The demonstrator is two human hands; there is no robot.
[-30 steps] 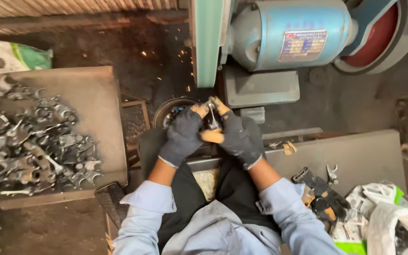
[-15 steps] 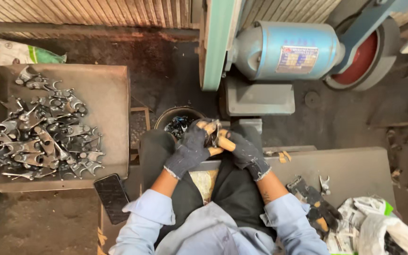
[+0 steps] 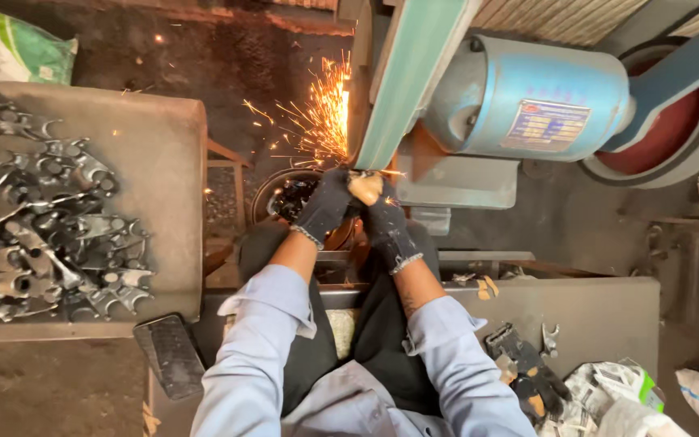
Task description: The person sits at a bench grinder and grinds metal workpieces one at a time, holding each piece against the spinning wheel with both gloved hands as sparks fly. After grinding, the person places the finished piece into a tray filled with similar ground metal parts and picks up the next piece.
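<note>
Grey metal tray (image 3: 167, 162); heaped metal parts (image 3: 42, 226) on it

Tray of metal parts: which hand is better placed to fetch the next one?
Left, probably. The tray sits on the left hand's side; the right hand would have to cross over. Both now press a part at the belt.

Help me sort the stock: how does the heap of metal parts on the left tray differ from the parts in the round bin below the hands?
The heap of metal parts lies spread in plain light on a flat rectangular tray; the parts in the round bin sit in shadow, half hidden by the left hand. The heap looks far larger. The heap lies off to the side, while the bin sits right under the sparks. Both look like grey metal pieces.
</note>
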